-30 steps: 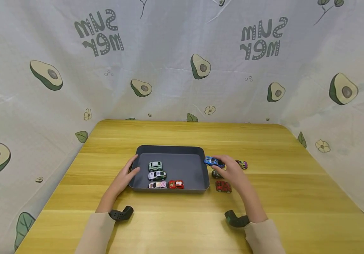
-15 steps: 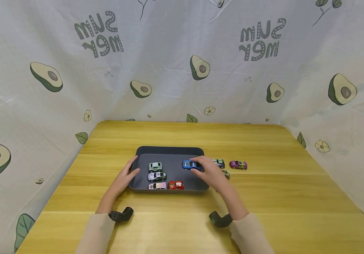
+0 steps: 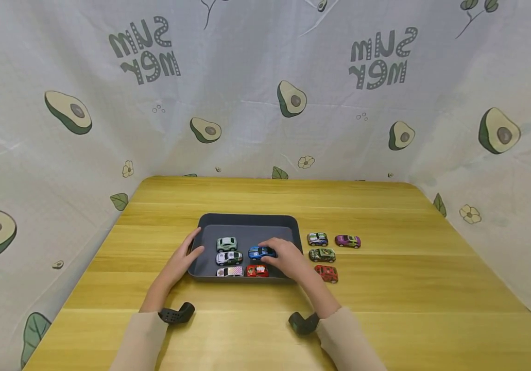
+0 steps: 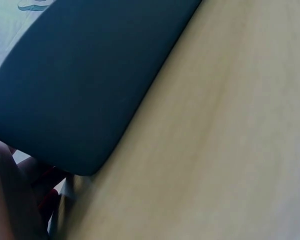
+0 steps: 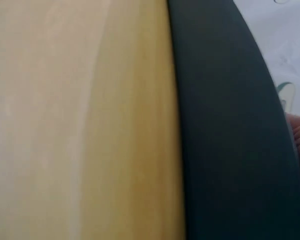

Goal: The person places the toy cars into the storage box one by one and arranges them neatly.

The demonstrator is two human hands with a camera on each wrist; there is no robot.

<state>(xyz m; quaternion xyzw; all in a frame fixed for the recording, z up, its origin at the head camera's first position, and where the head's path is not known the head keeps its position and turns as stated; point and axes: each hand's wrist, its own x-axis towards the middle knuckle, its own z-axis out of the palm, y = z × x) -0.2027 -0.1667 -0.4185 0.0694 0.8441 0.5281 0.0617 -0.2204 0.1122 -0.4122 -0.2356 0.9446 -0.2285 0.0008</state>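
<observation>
My right hand (image 3: 287,257) reaches over the right wall of a dark grey tray (image 3: 251,220) and pinches a blue toy car (image 3: 257,252) between thumb and fingers. That car is low over the tray, just above a red toy car (image 3: 257,270) in the view. My left hand (image 3: 179,263) rests at the tray's left rim, thumb and forefinger spread along it. Beside the blue car in the tray are a pale green car (image 3: 226,243), a white and dark green car (image 3: 228,257) and a white and pink one (image 3: 230,271). The right wrist view shows the tray's outer wall (image 5: 230,125), hiding the car.
Right of the tray, loose on the wooden table (image 3: 413,288), are a white and blue car (image 3: 318,238), a purple car (image 3: 347,241), a dark camouflage-like car (image 3: 322,254) and a red car (image 3: 326,273). A printed cloth (image 3: 246,144) hangs behind the table.
My right hand has carried the blue car leftward from beside the tray, over its right rim, and down toward the red car inside. The left hand has stayed at the rim.
</observation>
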